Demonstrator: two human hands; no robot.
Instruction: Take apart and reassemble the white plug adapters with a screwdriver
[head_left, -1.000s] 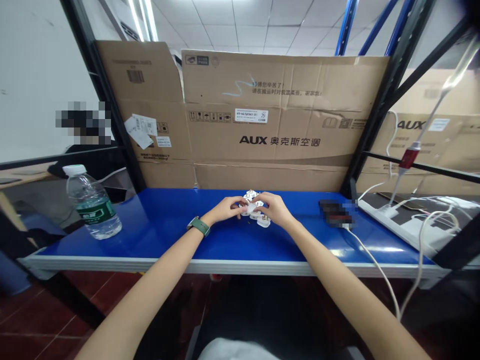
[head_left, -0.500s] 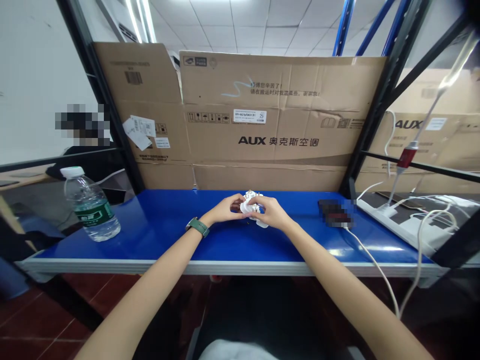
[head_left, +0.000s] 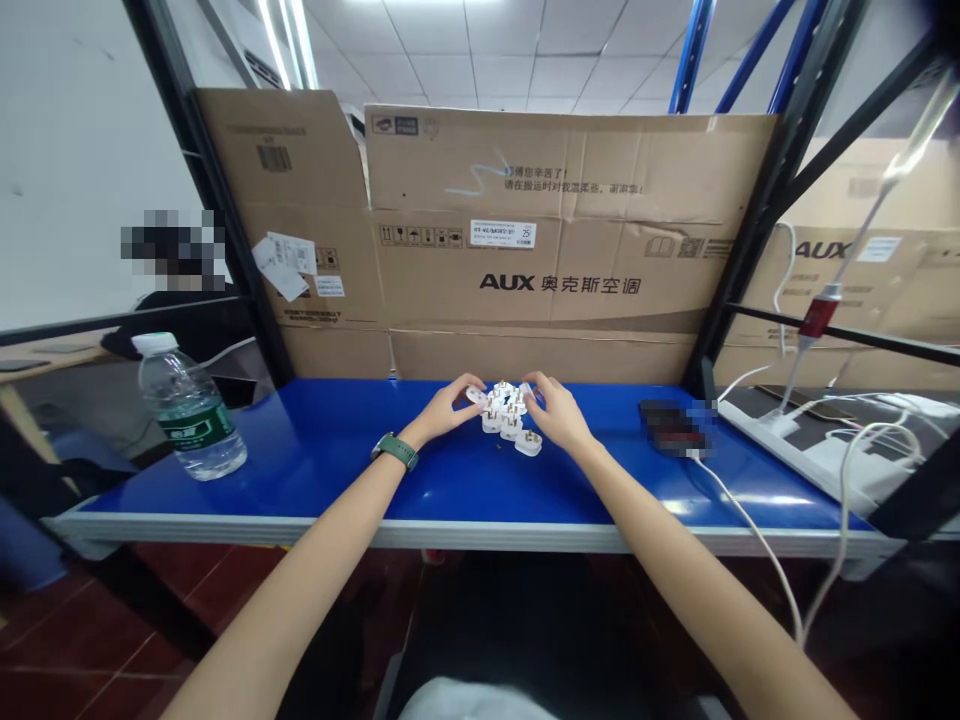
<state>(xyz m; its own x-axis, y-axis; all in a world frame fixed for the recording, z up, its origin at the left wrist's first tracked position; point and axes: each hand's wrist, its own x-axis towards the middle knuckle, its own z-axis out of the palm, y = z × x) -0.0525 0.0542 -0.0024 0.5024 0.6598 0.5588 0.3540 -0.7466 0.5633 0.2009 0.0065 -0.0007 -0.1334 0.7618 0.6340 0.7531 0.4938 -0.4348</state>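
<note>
Several small white plugs with metal prongs [head_left: 511, 428] lie bunched on the blue table, between my two hands. My left hand [head_left: 448, 408], with a green watch strap at the wrist, pinches a white piece [head_left: 475, 395] at the left side of the bunch. On the right side, my right hand [head_left: 556, 412] has its thumb and fingers around another white piece [head_left: 526, 392] at the edge of the bunch. One plug [head_left: 529, 442] lies nearest the table's front, touched by neither hand.
A water bottle [head_left: 192, 415] stands at the left of the blue table [head_left: 315, 480]. Cardboard [head_left: 555, 290] rises behind it. A dark device [head_left: 673, 428] with a white cable and a power strip [head_left: 795, 450] lie at the right. A person [head_left: 184, 300] is at the far left.
My hands have moved apart; they were together over a white piece. The bunch of plugs between them now shows more fully. The view has shifted slightly.
</note>
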